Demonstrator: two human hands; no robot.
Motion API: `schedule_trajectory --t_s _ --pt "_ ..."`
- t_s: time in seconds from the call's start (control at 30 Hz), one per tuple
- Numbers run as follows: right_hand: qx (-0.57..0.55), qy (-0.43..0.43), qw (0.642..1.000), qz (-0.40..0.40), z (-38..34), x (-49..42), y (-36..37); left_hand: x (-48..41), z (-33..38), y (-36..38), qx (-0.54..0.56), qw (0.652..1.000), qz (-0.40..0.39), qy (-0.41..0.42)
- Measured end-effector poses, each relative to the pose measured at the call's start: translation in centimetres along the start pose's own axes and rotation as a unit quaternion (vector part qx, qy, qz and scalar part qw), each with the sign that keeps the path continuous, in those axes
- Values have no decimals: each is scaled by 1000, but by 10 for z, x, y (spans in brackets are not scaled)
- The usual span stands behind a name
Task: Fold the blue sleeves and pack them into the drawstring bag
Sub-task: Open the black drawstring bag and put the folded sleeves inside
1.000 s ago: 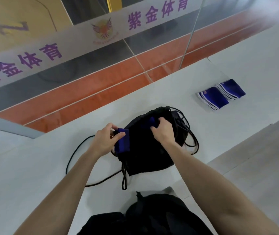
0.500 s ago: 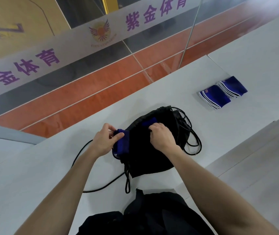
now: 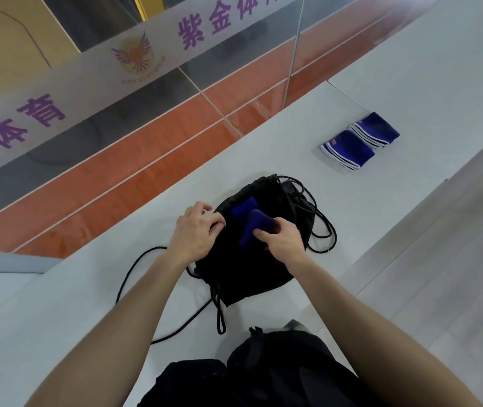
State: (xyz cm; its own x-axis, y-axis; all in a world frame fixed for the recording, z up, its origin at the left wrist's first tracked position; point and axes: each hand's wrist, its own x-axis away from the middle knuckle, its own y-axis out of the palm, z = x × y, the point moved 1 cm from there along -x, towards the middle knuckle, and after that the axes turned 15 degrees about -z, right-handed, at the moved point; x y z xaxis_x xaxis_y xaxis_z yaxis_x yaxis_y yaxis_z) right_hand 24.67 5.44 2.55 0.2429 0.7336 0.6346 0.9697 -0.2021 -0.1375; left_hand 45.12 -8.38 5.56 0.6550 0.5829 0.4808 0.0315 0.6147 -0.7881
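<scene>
A blue sleeve (image 3: pixel 249 221) is gripped by the right hand (image 3: pixel 283 243) right on the drawstring bag (image 3: pixel 243 268), whose edge is pinched by the left hand (image 3: pixel 196 232). The fold could be lost if it's let go before being tucked in properly. Two more folded sleeves (image 3: pixel 359 142) are parked well off to the right on the ledge (image 3: pixel 263 148).

Site was an indoor sports hall. A glass barrier's frosted band (image 3: pixel 87 92) carried purple characters reading "sports" and a winged logo (image 3: pixel 134 55). Beyond it lay wood court floor (image 3: pixel 5 33) with painted lines and an orange border strip (image 3: pixel 146 171).
</scene>
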Motion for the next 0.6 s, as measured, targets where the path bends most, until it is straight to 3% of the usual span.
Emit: schedule_trajectory --t_s 0.07,0.13,0.33,0.6 --pt "32 30 999 28 5 3 -9 -4 -11 3 -31 996 -82 -21" --pt "70 52 996 23 6 6 -13 -6 -17 -1 14 991 -123 -47" --pt "129 80 988 22 8 8 -6 -8 -37 -7 105 986 -104 -81" --pt "35 88 995 -29 -13 -30 59 8 -49 6 156 972 -153 -81"
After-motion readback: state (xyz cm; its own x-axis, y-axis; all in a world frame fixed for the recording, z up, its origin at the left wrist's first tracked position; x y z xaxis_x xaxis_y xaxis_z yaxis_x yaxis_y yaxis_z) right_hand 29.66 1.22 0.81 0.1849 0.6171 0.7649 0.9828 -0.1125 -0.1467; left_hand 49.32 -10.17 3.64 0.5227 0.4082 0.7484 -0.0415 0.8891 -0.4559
